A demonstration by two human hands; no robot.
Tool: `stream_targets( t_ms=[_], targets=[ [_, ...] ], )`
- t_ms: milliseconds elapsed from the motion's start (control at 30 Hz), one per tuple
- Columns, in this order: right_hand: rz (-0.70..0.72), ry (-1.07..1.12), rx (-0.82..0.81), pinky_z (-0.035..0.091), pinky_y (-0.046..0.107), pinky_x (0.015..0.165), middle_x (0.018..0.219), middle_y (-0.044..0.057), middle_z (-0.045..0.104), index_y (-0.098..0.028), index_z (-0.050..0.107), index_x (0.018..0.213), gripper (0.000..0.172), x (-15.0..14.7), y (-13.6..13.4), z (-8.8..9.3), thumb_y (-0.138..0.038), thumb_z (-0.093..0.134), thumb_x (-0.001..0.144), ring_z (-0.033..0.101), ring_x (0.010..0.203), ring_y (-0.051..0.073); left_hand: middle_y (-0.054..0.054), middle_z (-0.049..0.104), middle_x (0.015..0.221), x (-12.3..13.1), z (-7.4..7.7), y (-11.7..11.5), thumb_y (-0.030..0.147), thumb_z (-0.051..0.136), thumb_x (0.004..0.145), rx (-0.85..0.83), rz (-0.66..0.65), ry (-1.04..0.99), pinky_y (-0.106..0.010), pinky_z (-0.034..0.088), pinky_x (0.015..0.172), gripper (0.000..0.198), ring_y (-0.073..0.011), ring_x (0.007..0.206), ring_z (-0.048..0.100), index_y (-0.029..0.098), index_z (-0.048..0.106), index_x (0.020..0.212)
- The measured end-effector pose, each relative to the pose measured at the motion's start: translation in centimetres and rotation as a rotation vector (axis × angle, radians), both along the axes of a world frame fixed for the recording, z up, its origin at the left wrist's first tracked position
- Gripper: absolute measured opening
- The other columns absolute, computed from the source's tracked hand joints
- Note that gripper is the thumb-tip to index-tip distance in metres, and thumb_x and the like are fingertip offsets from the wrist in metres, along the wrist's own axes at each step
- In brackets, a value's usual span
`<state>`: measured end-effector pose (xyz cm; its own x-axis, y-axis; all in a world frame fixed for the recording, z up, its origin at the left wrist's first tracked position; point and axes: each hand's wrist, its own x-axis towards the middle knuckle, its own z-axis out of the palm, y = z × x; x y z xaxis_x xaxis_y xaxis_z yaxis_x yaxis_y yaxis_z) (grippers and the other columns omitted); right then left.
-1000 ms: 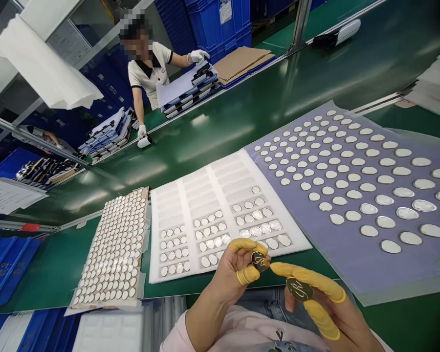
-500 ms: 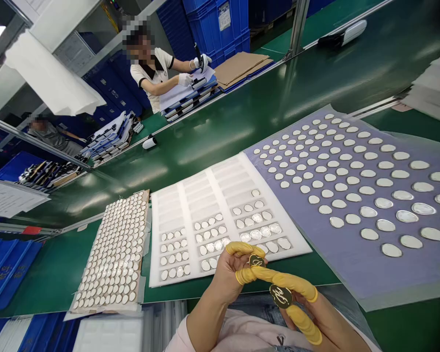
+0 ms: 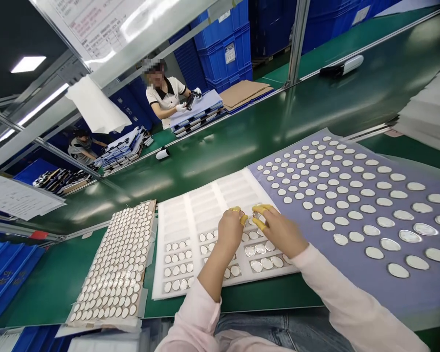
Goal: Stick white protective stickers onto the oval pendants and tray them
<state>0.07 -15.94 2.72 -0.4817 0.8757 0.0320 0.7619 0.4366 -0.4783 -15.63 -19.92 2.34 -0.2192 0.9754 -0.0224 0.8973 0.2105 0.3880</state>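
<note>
My left hand (image 3: pixel 230 231) and my right hand (image 3: pixel 278 230), with yellow finger cots on their fingertips, rest over the upper middle of a white foam tray (image 3: pixel 205 200). Their fingertips come close together above its recesses, and my fingers hide whatever lies beneath them. No gold disc shows in either hand. Silvery oval discs (image 3: pixel 260 250) fill the tray's lower rows, while its upper recesses look bare. Pale oval discs (image 3: pixel 366 210) lie in rows on a lilac sheet (image 3: pixel 352 289) to the right. A tan board (image 3: pixel 110 269) packed with small white discs lies to the left.
A green conveyor belt (image 3: pixel 242 161) runs behind the tray. Across it, a co-worker (image 3: pixel 165 95) in white gloves handles a black item over stacked trays. Another person (image 3: pixel 81 148) sits farther left. Blue crates (image 3: pixel 223 54) stand at the back, and white sheets (image 3: pixel 429 112) are stacked right.
Both hands have moved forward from near my body onto the white tray. The gold discs they held no longer show. The view has tilted upward.
</note>
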Motion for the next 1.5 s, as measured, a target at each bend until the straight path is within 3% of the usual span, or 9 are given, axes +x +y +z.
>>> stream_targets(
  t_ms=[133, 300, 667, 900, 1067, 1200, 1333, 1433, 1500],
  targets=[
    [-0.017, -0.124, -0.004, 0.058, 0.037, 0.078, 0.124, 0.01, 0.066, -0.016, 0.064, 0.122, 0.027, -2.8, 3.0, -1.0, -0.027, 0.06, 0.098, 0.069, 0.093, 0.02, -0.012, 0.069, 0.1, 0.0, -1.4, 2.5, 0.013, 0.052, 0.094, -0.028, 0.026, 0.059, -0.034, 0.05, 0.083, 0.012, -0.0254, 0.097, 0.064, 0.016, 0.062, 0.099],
    [-0.048, -0.192, -0.005, 0.06, 0.039, 0.08, 0.123, 0.009, 0.066, -0.018, 0.061, 0.127, 0.032, -3.3, 3.6, -2.1, -0.031, 0.062, 0.098, 0.069, 0.096, 0.02, -0.011, 0.068, 0.1, 0.0, -2.4, 3.1, 0.017, 0.048, 0.097, -0.011, 0.047, 0.09, -0.034, 0.048, 0.083, 0.012, -0.0246, 0.097, 0.063, 0.016, 0.06, 0.097],
    [0.012, -0.277, 0.042, 0.058, 0.042, 0.085, 0.121, 0.009, 0.067, -0.015, 0.064, 0.121, 0.029, -3.3, 1.9, -3.2, -0.031, 0.064, 0.097, 0.068, 0.1, 0.021, -0.009, 0.064, 0.098, -0.4, -3.3, 1.1, 0.009, 0.036, 0.098, 0.074, -0.047, 0.068, -0.035, 0.046, 0.088, 0.026, -0.0226, 0.096, 0.058, 0.018, 0.061, 0.099],
    [-0.014, -0.264, 0.032, 0.058, 0.041, 0.085, 0.119, 0.011, 0.068, -0.013, 0.065, 0.118, 0.028, -2.6, -1.5, -3.1, -0.03, 0.065, 0.096, 0.069, 0.098, 0.021, -0.009, 0.063, 0.092, -0.3, -3.6, -1.6, -0.001, 0.038, 0.089, 0.067, -0.115, 0.045, -0.037, 0.047, 0.084, 0.03, -0.0242, 0.091, 0.055, 0.016, 0.062, 0.097],
    [-0.03, -0.2, 0.026, 0.058, 0.039, 0.084, 0.115, 0.01, 0.069, -0.011, 0.067, 0.113, 0.024, -2.1, -3.4, -2.9, -0.028, 0.066, 0.095, 0.069, 0.094, 0.02, -0.008, 0.065, 0.099, 0.0, -2.9, -3.3, -0.001, 0.038, 0.088, 0.072, -0.137, -0.011, -0.037, 0.049, 0.089, 0.037, -0.0228, 0.098, 0.058, 0.018, 0.063, 0.108],
    [-0.051, -0.098, 0.059, 0.054, 0.033, 0.09, 0.131, 0.012, 0.063, -0.016, 0.067, 0.119, 0.024, 1.1, -3.8, -2.4, -0.017, 0.054, 0.099, 0.069, 0.1, 0.017, -0.01, 0.063, 0.119, 0.1, -1.2, -4.0, 0.007, 0.037, 0.096, 0.08, -0.16, -0.059, -0.038, 0.049, 0.1, 0.037, -0.0212, 0.113, 0.059, 0.019, 0.061, 0.121],
    [-0.258, -0.126, 0.051, 0.055, 0.037, 0.085, 0.128, 0.016, 0.063, -0.016, 0.065, 0.124, 0.031, 7.9, -3.3, -2.8, -0.02, 0.043, 0.102, 0.07, 0.102, 0.025, -0.01, 0.061, 0.128, 1.5, 1.2, -4.2, 0.015, 0.041, 0.098, 0.052, -0.238, -0.114, -0.039, 0.048, 0.106, 0.033, -0.0212, 0.118, 0.059, 0.021, 0.061, 0.124],
    [-0.402, -0.217, 0.009, 0.055, 0.041, 0.069, 0.117, 0.021, 0.066, -0.009, 0.066, 0.118, 0.031, 12.4, -2.7, -4.3, -0.02, 0.042, 0.1, 0.072, 0.085, 0.03, -0.008, 0.063, 0.125, 3.9, 2.3, -2.5, 0.015, 0.043, 0.097, 0.029, -0.361, -0.12, -0.035, 0.05, 0.102, 0.031, -0.0205, 0.115, 0.06, 0.023, 0.063, 0.119],
    [-0.442, -0.263, -0.014, 0.052, 0.039, 0.062, 0.109, 0.02, 0.069, -0.009, 0.067, 0.112, 0.029, 13.9, -2.3, -5.4, -0.018, 0.043, 0.099, 0.072, 0.078, 0.029, -0.008, 0.064, 0.123, 5.8, 2.2, -0.2, 0.014, 0.043, 0.098, -0.003, -0.439, -0.065, -0.031, 0.052, 0.098, 0.03, -0.0195, 0.113, 0.061, 0.023, 0.063, 0.118]
  ],
)
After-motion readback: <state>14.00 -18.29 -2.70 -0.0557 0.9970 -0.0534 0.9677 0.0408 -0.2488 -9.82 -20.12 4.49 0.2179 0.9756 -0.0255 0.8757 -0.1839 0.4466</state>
